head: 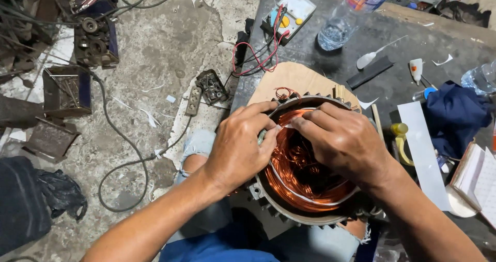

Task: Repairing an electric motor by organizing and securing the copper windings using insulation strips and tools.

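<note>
Both hands deep in the round grey metal motor housing (305, 218) packed with bright copper wire coils (299, 164), propped at the edge of the dark workbench (372, 40). Left hand (238, 148) curled over the near rim, fingertips pinching a thin pale strip. Right hand (343, 138) pressed against it, fingers bunched on the same spot. Risky here: too hard a tug, and enamel scraped off fine strands, or a loop kinked against the toothed rim.
</note>
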